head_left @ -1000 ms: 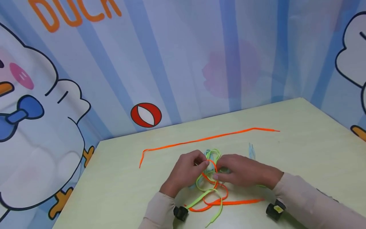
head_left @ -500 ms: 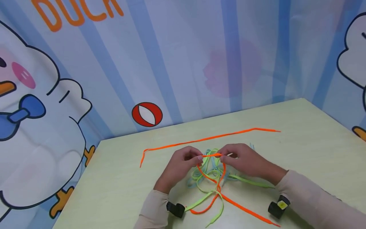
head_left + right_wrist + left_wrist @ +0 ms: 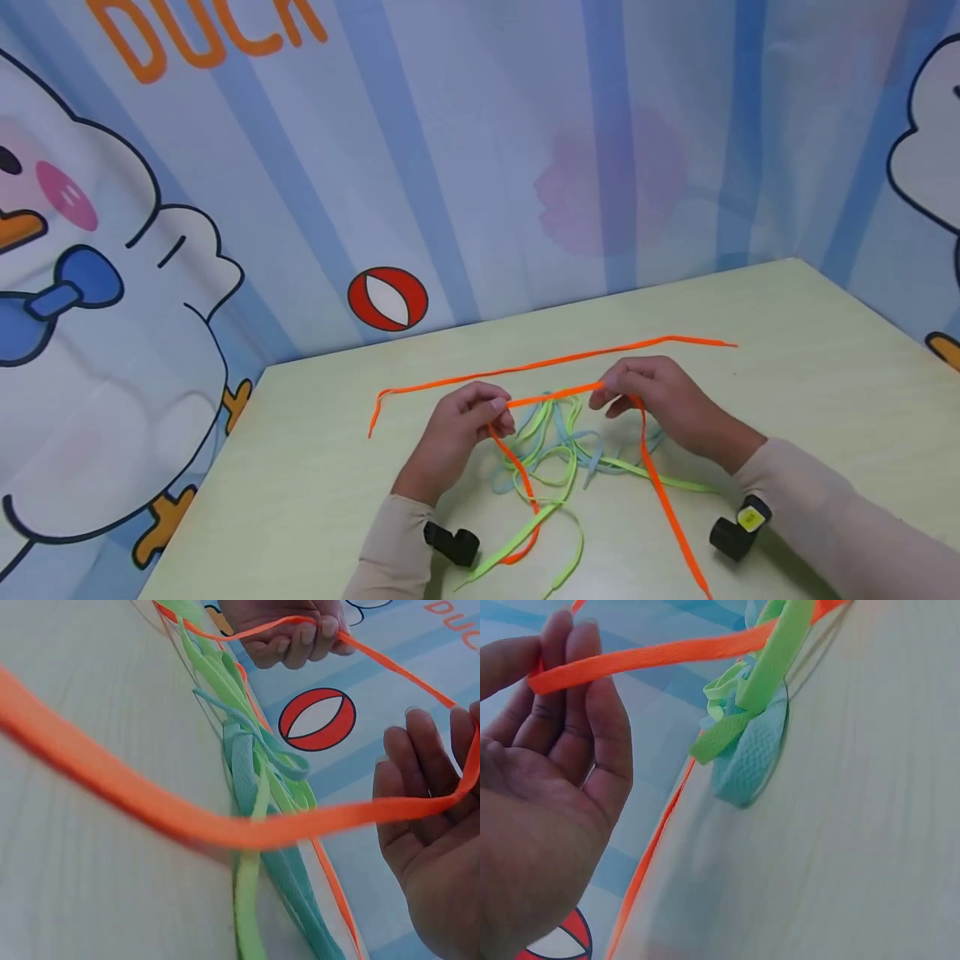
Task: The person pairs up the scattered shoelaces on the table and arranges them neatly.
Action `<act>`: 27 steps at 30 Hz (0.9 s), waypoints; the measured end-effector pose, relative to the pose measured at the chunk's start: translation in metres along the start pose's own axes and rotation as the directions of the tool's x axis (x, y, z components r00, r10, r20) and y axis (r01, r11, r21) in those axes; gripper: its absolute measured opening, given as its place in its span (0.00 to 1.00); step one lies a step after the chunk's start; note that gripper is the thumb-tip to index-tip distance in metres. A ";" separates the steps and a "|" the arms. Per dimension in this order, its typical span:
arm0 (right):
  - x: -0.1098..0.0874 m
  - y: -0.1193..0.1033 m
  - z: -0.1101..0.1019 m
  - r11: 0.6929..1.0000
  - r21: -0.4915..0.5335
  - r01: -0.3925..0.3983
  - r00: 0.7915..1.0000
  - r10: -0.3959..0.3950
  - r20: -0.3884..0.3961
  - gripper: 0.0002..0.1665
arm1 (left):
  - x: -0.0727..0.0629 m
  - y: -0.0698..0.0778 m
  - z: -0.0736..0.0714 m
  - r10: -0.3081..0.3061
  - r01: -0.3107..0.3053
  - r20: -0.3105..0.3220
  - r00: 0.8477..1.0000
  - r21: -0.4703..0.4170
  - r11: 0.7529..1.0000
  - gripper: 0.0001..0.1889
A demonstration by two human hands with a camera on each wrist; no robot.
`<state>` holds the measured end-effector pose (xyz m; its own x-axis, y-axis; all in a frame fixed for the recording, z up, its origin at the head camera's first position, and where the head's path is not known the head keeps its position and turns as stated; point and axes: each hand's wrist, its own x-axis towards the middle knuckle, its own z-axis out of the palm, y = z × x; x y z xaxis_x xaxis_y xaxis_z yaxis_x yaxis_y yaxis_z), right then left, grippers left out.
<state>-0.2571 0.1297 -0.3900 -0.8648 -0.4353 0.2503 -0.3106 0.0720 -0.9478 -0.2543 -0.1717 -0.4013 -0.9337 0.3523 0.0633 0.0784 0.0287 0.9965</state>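
Observation:
An orange shoelace [image 3: 555, 394] runs taut between both hands, lifted above the table. My left hand [image 3: 461, 429] pinches it between thumb and fingers, and one end hangs down to the table. Thumb and fingers of my right hand [image 3: 667, 404] pinch it too; the other end drops toward the table's front. Beneath and between the hands lies a loose tangle of a green shoelace [image 3: 573, 446] and a light blue shoelace [image 3: 592, 467]. In the right wrist view, the orange lace [image 3: 292, 829] crosses in front of the tangle.
A second orange shoelace [image 3: 517, 368] lies stretched out on the pale table [image 3: 315, 492] behind the hands. A printed backdrop [image 3: 495, 167] with duck drawings stands along the table's back edge.
Both hands have drawn apart, the right one moving right and up. The orange shoelace, earlier looped and crossed among the green and blue laces, now spans the hands above them.

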 end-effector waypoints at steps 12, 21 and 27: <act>-0.001 0.010 -0.016 0.963 0.268 0.025 1.000 -0.026 -0.001 0.17 | -0.002 -0.003 -0.004 0.029 -0.026 0.012 1.000 -0.220 0.975 0.10; 0.000 0.011 -0.026 0.886 0.458 0.076 0.992 -0.115 0.058 0.24 | -0.001 -0.003 -0.008 0.030 -0.022 0.024 0.999 -0.286 0.958 0.06; -0.002 0.014 -0.028 0.881 0.472 0.033 0.998 -0.058 0.039 0.22 | -0.002 -0.008 -0.011 0.008 -0.001 0.022 1.000 -0.327 0.945 0.06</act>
<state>-0.2702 0.1567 -0.3982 -0.8290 -0.4737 0.2972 -0.1157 -0.3748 -0.9199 -0.2570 -0.1832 -0.4088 -0.9252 0.3729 0.0704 -0.0394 -0.2790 0.9595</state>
